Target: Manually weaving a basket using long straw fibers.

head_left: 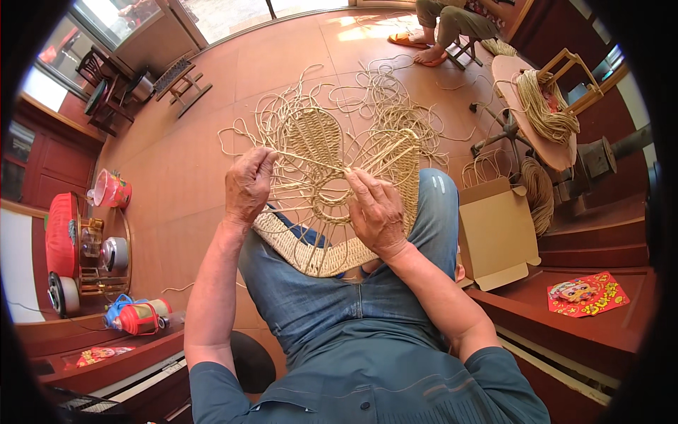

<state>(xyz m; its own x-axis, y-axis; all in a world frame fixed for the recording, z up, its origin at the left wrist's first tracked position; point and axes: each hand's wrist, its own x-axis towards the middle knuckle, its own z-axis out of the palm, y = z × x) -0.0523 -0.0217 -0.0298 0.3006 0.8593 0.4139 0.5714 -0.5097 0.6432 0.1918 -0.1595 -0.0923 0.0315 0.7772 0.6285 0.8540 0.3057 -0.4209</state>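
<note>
Across my lap lies a woven piece of pale straw cord [312, 138], with rounded, tightly woven panels and many loose strands trailing off its far side. A small ring of cord [316, 206] sits near its middle, joined by spoke-like strands to a curved woven band [318, 261] over my thighs. My left hand [249, 185] is closed on a cord strand at the left, which runs taut toward the middle. Just right of the ring, my right hand [378, 210] pinches cord against the weaving; its fingertips partly cover the spot.
Loose strands [381, 92] spread over the tiled floor ahead. An open cardboard box [498, 233] stands by my right knee, near a round table [505, 74] bearing a cord coil [544, 106]. Another person's feet [427, 55] rest at the far right. A low stool [182, 83] stands far left.
</note>
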